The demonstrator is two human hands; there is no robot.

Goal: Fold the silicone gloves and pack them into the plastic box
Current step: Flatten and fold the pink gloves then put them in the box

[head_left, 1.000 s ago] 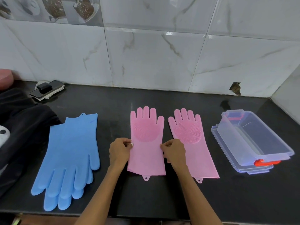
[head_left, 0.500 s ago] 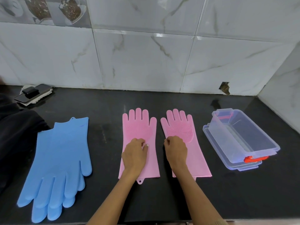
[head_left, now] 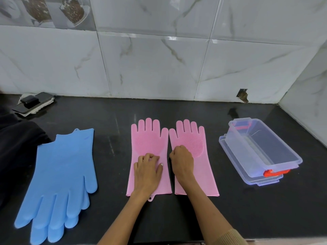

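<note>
Two pink silicone gloves lie flat side by side on the black counter, fingers pointing to the wall. My left hand [head_left: 147, 171] rests on the left pink glove [head_left: 149, 138], bent fingertips pressing its palm and thumb lying flat. My right hand [head_left: 182, 161] is curled over the inner edge of the right pink glove [head_left: 194, 138] and seems to pinch it. A stacked pair of blue gloves [head_left: 62, 174] lies to the left, fingers toward me. The clear plastic box [head_left: 261, 149] with red clips stands open at the right on its lid [head_left: 230, 156].
A phone with a small black item on it [head_left: 32, 104] lies on white cloth at the back left. Dark fabric [head_left: 17, 147] covers the counter's left end. Tiled walls close off the back and the right side.
Both hands left the edges of the left pink glove. My left hand moved onto its palm and my right hand went to the right glove, which now lies straighter and closer to the left one.
</note>
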